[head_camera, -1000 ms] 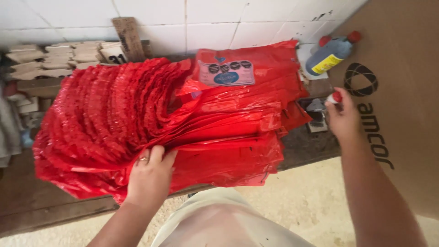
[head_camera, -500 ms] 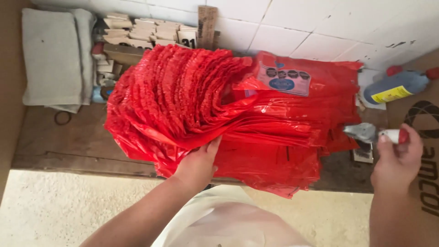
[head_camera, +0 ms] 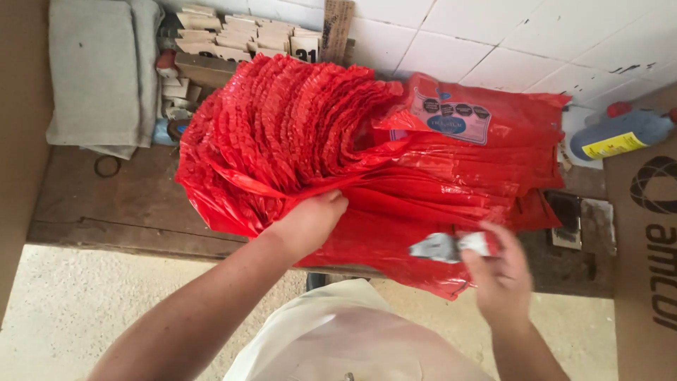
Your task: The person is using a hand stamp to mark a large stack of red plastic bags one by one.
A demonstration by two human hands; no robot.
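Note:
A thick stack of red plastic bags (head_camera: 395,176) lies on a wooden shelf (head_camera: 127,204), its left half folded back in ruffled layers. My left hand (head_camera: 310,219) grips a folded-back red layer at the stack's front edge. My right hand (head_camera: 497,271) is over the stack's front right corner, closed on a small stamp-like tool (head_camera: 451,247) with a red and white handle and a grey tip pointing left. The top flat bag carries a pale printed label (head_camera: 451,116).
A folded grey cloth (head_camera: 99,74) lies at the back left beside several small wooden blocks (head_camera: 233,32). A blue bottle with a red cap (head_camera: 620,134) lies at the right. A cardboard box (head_camera: 645,233) stands at the right edge. A dark pad (head_camera: 568,219) sits near it.
My right hand has carried the tool from beside the cardboard box leftwards onto the stack's front right corner. My left hand has shifted its hold on the folded layers. The view has swung left.

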